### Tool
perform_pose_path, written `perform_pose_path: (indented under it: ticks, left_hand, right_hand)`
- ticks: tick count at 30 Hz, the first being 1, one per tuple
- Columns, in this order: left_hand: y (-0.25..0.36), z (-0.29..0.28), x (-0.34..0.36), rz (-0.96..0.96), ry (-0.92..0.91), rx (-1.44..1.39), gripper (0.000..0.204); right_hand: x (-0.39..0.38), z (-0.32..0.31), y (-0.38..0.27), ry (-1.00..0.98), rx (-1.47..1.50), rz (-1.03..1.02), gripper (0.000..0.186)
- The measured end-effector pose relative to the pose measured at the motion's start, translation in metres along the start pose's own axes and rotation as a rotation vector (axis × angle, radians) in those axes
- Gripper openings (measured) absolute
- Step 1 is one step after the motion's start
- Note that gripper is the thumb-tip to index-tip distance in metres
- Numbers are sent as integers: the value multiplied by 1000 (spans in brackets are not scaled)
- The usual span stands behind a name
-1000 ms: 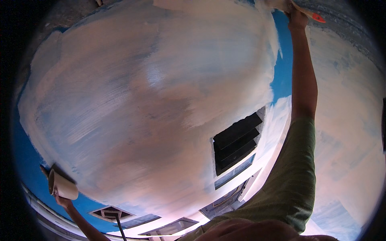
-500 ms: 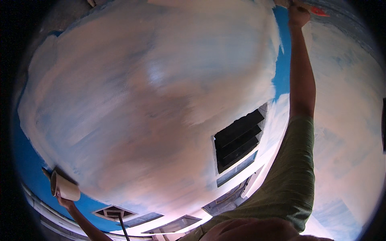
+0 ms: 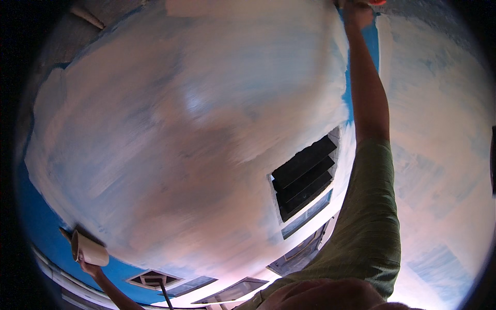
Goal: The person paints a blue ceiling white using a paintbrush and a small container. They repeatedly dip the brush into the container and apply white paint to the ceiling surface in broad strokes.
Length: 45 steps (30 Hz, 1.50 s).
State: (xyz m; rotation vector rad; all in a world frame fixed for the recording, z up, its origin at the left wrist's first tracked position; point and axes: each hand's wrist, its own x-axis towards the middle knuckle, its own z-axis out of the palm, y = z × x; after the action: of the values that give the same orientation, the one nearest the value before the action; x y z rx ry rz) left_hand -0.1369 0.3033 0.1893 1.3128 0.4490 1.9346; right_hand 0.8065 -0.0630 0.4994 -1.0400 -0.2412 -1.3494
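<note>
A large wall with streaky white paint over blue fills the view. My left hand, low at the left, is closed round a cream paint pot, which is tilted on its side in this view. A short brownish piece shows beside the pot's mouth; what it is I cannot tell. My right arm stretches to the top edge, where my right hand is closed on what looks like a paintbrush with a red part. Most of that tool is cut off by the frame. Next to this hand runs a bare blue strip.
A dark louvred opening sits in the wall left of my right arm. Below it are more window openings. A square vent with a dark pole before it is near the pot. Another whitened wall stands at the right.
My right hand has moved left and up, toward the top edge, so less of the red part shows. The pot and my left hand sit slightly lower and farther right as the view shifts.
</note>
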Motion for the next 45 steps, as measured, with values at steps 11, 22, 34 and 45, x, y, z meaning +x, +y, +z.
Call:
perform_pose_path:
  ticks: [11, 22, 34, 45]
  left_hand:
    - [22, 42, -23, -21, -43, -16, 58]
    - [-9, -18, 11, -16, -4, -26, 57]
    - [7, 0, -3, -44, -2, 15, 61]
    - [21, -4, -7, -29, 71, 101, 60]
  right_hand:
    - [-8, 19, 43, -367, 939, 426, 28]
    - [-31, -7, 72, -177, -186, -260, 27]
    - [-17, -48, 148, -119, -288, 84, 37]
    - [-90, -74, 51, -554, 928, 498, 23]
